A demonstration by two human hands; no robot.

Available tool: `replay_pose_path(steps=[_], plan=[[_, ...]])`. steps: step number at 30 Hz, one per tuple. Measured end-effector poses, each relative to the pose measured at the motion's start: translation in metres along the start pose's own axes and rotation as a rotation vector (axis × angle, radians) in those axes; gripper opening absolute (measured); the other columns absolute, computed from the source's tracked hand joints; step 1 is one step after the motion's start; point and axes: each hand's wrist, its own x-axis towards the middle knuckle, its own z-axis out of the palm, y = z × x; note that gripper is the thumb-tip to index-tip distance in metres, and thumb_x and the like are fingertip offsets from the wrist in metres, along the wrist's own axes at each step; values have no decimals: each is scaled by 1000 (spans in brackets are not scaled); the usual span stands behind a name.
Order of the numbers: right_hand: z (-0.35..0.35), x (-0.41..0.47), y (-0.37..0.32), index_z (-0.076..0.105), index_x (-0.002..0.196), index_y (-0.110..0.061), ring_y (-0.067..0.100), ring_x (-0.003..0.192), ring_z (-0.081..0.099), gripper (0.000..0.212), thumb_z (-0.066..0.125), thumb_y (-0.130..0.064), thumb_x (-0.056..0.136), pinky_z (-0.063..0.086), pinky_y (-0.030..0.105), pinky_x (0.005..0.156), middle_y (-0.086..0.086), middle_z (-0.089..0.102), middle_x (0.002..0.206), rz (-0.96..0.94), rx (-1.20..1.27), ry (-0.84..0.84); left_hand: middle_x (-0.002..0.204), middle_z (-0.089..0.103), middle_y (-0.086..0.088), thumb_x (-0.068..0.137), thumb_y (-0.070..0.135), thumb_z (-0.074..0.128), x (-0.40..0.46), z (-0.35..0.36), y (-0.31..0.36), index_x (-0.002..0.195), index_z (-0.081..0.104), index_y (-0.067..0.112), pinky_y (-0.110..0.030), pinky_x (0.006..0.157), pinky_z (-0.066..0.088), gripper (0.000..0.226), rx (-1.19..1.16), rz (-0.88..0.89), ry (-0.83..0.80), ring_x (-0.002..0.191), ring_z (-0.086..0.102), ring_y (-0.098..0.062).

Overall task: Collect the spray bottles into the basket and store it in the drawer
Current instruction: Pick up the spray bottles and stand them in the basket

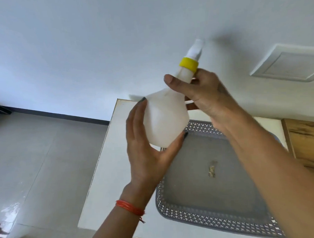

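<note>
A white spray bottle (166, 116) with a yellow collar and white nozzle is held in the air, tilted with its nozzle pointing up and to the right. My left hand (148, 151) cups its round base from below. My right hand (198, 93) grips its neck just under the yellow collar. Beneath them a grey perforated basket (202, 219) sits on a white cabinet top (108, 175). The basket holds only a small scrap of debris on its floor. My right forearm crosses over the basket's right side.
A white wall fills the background, with a white switch plate (288, 65) at the upper right. Grey floor tiles (37, 160) lie to the left of the cabinet. A wooden surface (308, 144) adjoins the cabinet at the right edge.
</note>
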Motion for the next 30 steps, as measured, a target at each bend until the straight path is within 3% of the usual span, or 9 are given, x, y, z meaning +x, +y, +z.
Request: replay_pose_path(steps=[3, 7, 12, 15, 19, 23, 30], plan=[[-28, -15, -13, 65, 86, -19, 10, 78, 70, 42, 78, -49, 58, 59, 34, 65, -2, 74, 84, -88, -80, 24, 141, 34, 2, 69, 49, 73, -11, 13, 16, 138, 25, 19, -27, 111, 33, 89, -39, 26, -40, 134, 35, -14], [-43, -31, -7, 61, 96, -29, 5, 84, 68, 51, 75, -55, 54, 56, 32, 77, -10, 72, 91, -160, -239, 69, 142, 35, 6, 73, 51, 69, -20, 22, 24, 140, 22, 26, -39, 106, 41, 86, -31, -37, -175, 133, 37, -13], [-30, -40, 46, 61, 102, -15, 17, 92, 65, 46, 81, -30, 64, 52, 41, 86, -3, 70, 96, -151, -242, 82, 138, 48, -6, 73, 38, 73, -23, 27, 4, 137, 37, 12, -13, 100, 22, 78, 170, -112, -364, 125, 40, -16], [-21, -41, 83, 61, 103, -16, 20, 92, 61, 45, 81, -30, 66, 50, 34, 81, -2, 68, 94, -107, -301, 100, 141, 47, -4, 76, 31, 72, -24, 33, -12, 138, 37, 13, -15, 96, 28, 74, 190, -180, -512, 126, 45, -19], [-13, -41, 117, 60, 99, -17, 11, 79, 57, 41, 81, -30, 66, 46, 27, 71, -1, 66, 85, -108, -317, 115, 147, 40, -6, 83, 27, 65, -27, 44, -25, 141, 34, 14, -35, 104, 40, 67, 259, -225, -643, 126, 47, -25], [-5, -42, 135, 62, 102, -16, 16, 79, 61, 45, 82, -28, 64, 49, 31, 73, 1, 67, 85, -133, -334, 165, 147, 41, -5, 86, 22, 62, -27, 53, -30, 137, 41, 12, -34, 103, 39, 57, 292, -247, -650, 128, 46, -24], [0, -38, 137, 59, 100, -20, 8, 73, 54, 41, 80, -30, 66, 40, 11, 64, -12, 58, 77, -193, -401, 194, 145, 44, -6, 86, 19, 62, -26, 56, -32, 136, 43, 12, -34, 102, 40, 54, 294, -240, -622, 127, 47, -25]])
